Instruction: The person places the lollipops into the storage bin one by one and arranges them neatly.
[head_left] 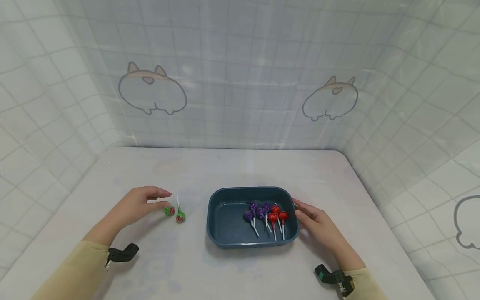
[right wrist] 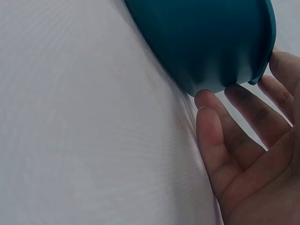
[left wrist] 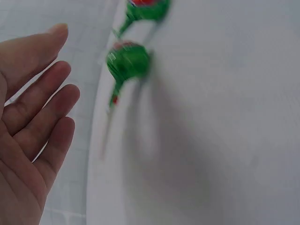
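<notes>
My left hand (head_left: 139, 205) hovers beside two green-wrapped lollipops on the table, its thumb tip right at the nearer lollipop (head_left: 170, 211). Just right of that lies the other lollipop (head_left: 180, 217), its white stick pointing away. In the left wrist view the fingers are loosely bent with nothing between them, apart from the nearer green lollipop (left wrist: 129, 62). At the right end of a dark blue-green tray (head_left: 228, 223), my right hand (head_left: 318, 223) touches the outer wall with its fingertips, thumb by the rim. Inside the tray lie several purple lollipops (head_left: 248, 215) and red lollipops (head_left: 283, 216).
The white table (head_left: 180, 166) has rounded far corners. A pale tiled-pattern curtain (head_left: 240, 83) with drawn animal outlines hangs behind it and along both sides. Black wrist devices (head_left: 123, 253) sit at both sleeves.
</notes>
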{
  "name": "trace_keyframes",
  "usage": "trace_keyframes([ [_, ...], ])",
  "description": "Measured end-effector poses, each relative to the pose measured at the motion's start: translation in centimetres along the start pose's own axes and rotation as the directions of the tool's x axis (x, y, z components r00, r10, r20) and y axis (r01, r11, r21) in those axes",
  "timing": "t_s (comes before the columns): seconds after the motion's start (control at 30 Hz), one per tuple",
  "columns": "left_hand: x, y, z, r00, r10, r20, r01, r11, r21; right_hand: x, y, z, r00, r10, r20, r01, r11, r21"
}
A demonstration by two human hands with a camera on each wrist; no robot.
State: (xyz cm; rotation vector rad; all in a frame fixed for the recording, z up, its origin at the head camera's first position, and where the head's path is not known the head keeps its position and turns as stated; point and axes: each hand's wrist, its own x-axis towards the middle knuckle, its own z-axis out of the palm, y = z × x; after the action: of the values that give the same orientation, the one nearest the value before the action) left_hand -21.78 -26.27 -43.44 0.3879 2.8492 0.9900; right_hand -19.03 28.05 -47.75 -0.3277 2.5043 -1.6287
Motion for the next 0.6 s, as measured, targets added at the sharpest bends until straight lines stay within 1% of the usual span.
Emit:
trace_keyframes([
  [0.07,-0.2,-0.6,0.4,1.0,-0.009,0.011,0.009,1.0,0.026,0.0,0.0,0.0,1.0,-0.005,0.003,0.005,1.0,0.008],
  [0.2,-0.3,-1.2,1.2,0.999,0.021,0.039,-0.024,0.996,0.084,0.1,0.1,-0.1,1.0,-0.008,0.009,0.008,1.0,0.003],
  [0.37,-0.3,-1.5,1.9,0.992,0.117,0.038,-0.121,0.984,0.131,0.1,0.2,-0.1,1.0,-0.012,0.004,0.012,1.0,-0.016],
  [0.47,-0.3,-1.6,2.1,0.988,0.15,0.036,-0.154,0.976,0.154,0.2,0.3,-0.1,1.0,-0.006,0.0,0.006,1.0,-0.023],
  [0.6,-0.3,-1.6,2.4,0.988,0.153,0.029,-0.156,0.972,0.178,0.2,0.3,0.0,1.0,-0.001,0.001,0.001,1.0,-0.026],
])
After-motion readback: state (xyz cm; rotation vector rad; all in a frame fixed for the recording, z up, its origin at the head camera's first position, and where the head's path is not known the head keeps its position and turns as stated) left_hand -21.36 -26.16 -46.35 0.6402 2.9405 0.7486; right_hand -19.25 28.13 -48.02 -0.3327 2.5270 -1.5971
